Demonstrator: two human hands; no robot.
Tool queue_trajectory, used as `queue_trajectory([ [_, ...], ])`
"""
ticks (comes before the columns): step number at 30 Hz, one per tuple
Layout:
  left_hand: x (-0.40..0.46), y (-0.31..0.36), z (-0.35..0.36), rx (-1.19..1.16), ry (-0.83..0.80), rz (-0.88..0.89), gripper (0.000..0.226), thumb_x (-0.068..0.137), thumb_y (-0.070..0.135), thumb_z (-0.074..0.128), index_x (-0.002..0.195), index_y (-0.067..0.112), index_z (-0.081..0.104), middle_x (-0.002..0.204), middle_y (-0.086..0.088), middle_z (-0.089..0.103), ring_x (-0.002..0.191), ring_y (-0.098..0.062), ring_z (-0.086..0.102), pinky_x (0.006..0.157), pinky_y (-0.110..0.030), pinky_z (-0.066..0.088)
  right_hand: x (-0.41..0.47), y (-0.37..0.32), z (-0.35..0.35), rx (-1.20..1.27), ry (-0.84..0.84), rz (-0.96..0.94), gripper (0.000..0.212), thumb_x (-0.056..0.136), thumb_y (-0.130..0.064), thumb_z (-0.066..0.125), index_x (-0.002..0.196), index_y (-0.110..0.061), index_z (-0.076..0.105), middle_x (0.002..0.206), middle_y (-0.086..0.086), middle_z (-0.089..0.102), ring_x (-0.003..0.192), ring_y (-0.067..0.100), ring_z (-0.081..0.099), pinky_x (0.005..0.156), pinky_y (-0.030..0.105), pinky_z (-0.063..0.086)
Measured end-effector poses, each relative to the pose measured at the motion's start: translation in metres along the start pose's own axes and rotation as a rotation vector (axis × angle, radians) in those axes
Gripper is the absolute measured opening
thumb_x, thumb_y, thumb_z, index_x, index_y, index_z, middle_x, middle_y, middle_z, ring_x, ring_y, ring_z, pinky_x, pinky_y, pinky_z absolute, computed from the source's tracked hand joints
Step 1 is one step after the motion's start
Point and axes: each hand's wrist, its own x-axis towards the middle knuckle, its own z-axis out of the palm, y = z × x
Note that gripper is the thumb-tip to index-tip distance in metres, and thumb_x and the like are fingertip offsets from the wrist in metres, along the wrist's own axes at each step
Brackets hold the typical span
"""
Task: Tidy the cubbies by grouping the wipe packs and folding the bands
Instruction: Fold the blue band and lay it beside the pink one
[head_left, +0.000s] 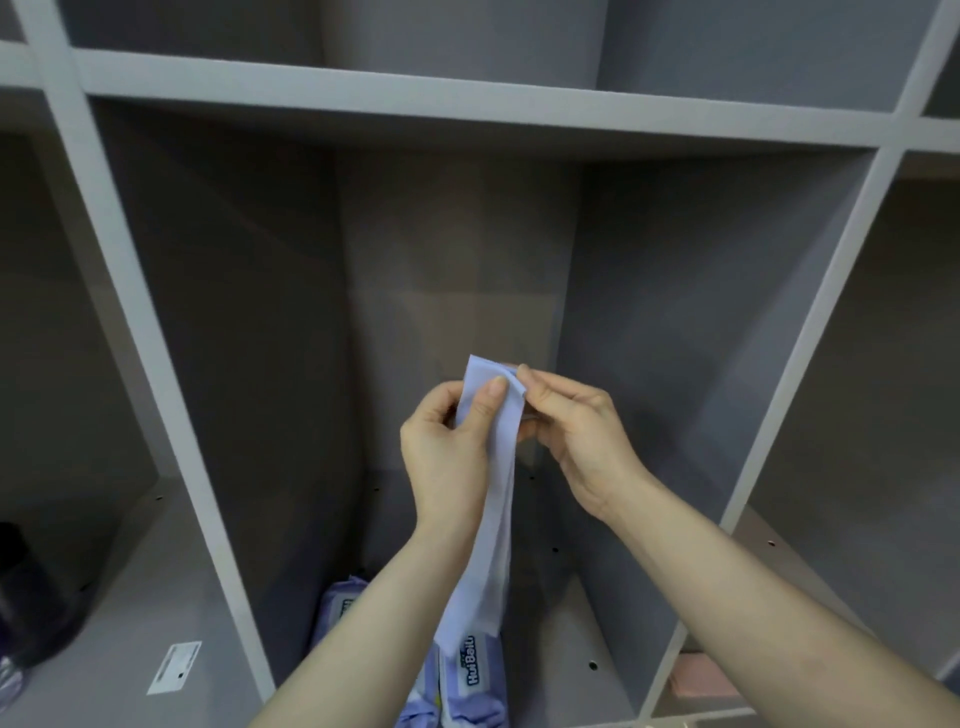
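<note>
The wipe packs (467, 686) on the middle cubby floor (571, 649) are half covered by the left forearm and the hanging band (493, 519), and the bottom edge chops them off. Left of that cubby, a dark blurry object (31, 597) runs off the frame, can't tell what it is. The white label (174, 666) near it is too small to read.
</note>
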Motion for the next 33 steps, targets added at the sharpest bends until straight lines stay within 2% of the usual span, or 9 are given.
queue_trajectory([
  [7, -0.004, 0.002, 0.007, -0.100, 0.073, -0.061, 0.028, 0.082, 0.018, 0.070, 0.105, 0.016, 0.054, 0.072, -0.007, 0.065, 0.064, -0.011, 0.063, 0.062, -0.024, 0.053, -0.005, -0.002, 0.000, 0.073, -0.021, 0.027, 0.025, 0.090, -0.022, 0.055, 0.100, -0.008, 0.072, 0.085, 0.008, 0.074, 0.077, 0.017, 0.068, 0.068, 0.024, 0.054],
  [11, -0.004, 0.000, 0.005, -0.047, 0.031, -0.016, 0.014, 0.084, 0.018, 0.067, 0.081, 0.004, 0.064, 0.069, -0.004, 0.065, 0.064, -0.012, 0.059, 0.061, -0.027, 0.049, -0.006, -0.009, -0.003, -0.121, -0.065, -0.060, 0.033, 0.082, -0.033, 0.065, 0.104, -0.009, 0.072, 0.097, 0.020, 0.072, 0.082, 0.020, 0.067, 0.069, 0.028, 0.053],
  [14, -0.003, 0.000, 0.005, -0.028, 0.023, 0.016, 0.020, 0.083, 0.017, 0.068, 0.073, 0.002, 0.060, 0.061, 0.002, 0.057, 0.057, -0.008, 0.051, 0.053, -0.021, 0.045, -0.003, -0.018, -0.004, -0.288, -0.088, -0.117, 0.021, 0.080, -0.016, 0.071, 0.098, -0.007, 0.073, 0.081, 0.009, 0.072, 0.066, 0.009, 0.062, 0.054, 0.022, 0.046],
  [18, 0.001, -0.002, 0.003, -0.055, -0.057, -0.046, 0.026, 0.083, 0.021, 0.069, 0.079, -0.003, 0.059, 0.066, -0.004, 0.057, 0.060, -0.010, 0.051, 0.056, -0.022, 0.043, 0.002, -0.034, -0.009, -0.520, -0.150, -0.131, 0.015, 0.076, -0.016, 0.075, 0.083, -0.003, 0.073, 0.067, 0.008, 0.065, 0.050, 0.011, 0.050, 0.046, 0.025, 0.040],
  [21, -0.001, -0.001, 0.003, -0.179, -0.235, -0.195, 0.041, 0.086, 0.032, 0.062, 0.099, -0.007, 0.058, 0.084, -0.014, 0.063, 0.074, -0.021, 0.058, 0.066, -0.032, 0.048, 0.000, -0.047, -0.012, -0.633, -0.181, -0.152, 0.011, 0.076, -0.018, 0.075, 0.076, -0.007, 0.073, 0.065, 0.010, 0.065, 0.041, 0.010, 0.048, 0.041, 0.023, 0.041],
  [25, -0.007, -0.015, -0.005, -0.357, -0.798, -0.376, 0.066, 0.083, 0.057, 0.046, 0.127, 0.008, 0.053, 0.102, -0.017, 0.067, 0.081, -0.030, 0.068, 0.071, -0.041, 0.058, -0.001, -0.058, -0.018, -0.570, -0.070, -0.221, 0.008, 0.083, -0.011, 0.068, 0.076, -0.006, 0.068, 0.062, 0.012, 0.066, 0.045, 0.016, 0.056, 0.039, 0.024, 0.046],
  [28, -0.024, -0.033, -0.014, -0.182, -1.049, -0.481, 0.040, 0.082, 0.034, 0.067, 0.115, 0.012, 0.062, 0.086, -0.016, 0.072, 0.071, -0.031, 0.070, 0.072, -0.039, 0.057, -0.005, -0.078, -0.037, -0.513, 0.034, -0.258, 0.008, 0.086, -0.012, 0.064, 0.078, -0.012, 0.064, 0.060, -0.001, 0.066, 0.048, 0.009, 0.062, 0.038, 0.023, 0.048],
  [30, -0.037, -0.044, -0.017, -0.128, -1.077, -0.554, 0.023, 0.082, 0.019, 0.068, 0.104, 0.012, 0.067, 0.078, -0.015, 0.072, 0.066, -0.029, 0.069, 0.070, -0.037, 0.055, -0.012, -0.093, -0.058, -0.547, 0.118, -0.251, 0.007, 0.087, -0.017, 0.064, 0.083, -0.012, 0.064, 0.068, 0.001, 0.068, 0.055, 0.009, 0.066, 0.041, 0.023, 0.050],
  [33, -0.051, -0.054, -0.017, -0.094, -1.060, -0.625, 0.013, 0.080, 0.015, 0.066, 0.093, 0.010, 0.068, 0.074, -0.013, 0.072, 0.062, -0.026, 0.069, 0.061, -0.033, 0.055, -0.028, -0.111, -0.099, -0.529, 0.230, -0.227, 0.010, 0.087, -0.018, 0.064, 0.083, -0.009, 0.065, 0.067, 0.001, 0.068, 0.056, 0.010, 0.067, 0.042, 0.022, 0.052],
])
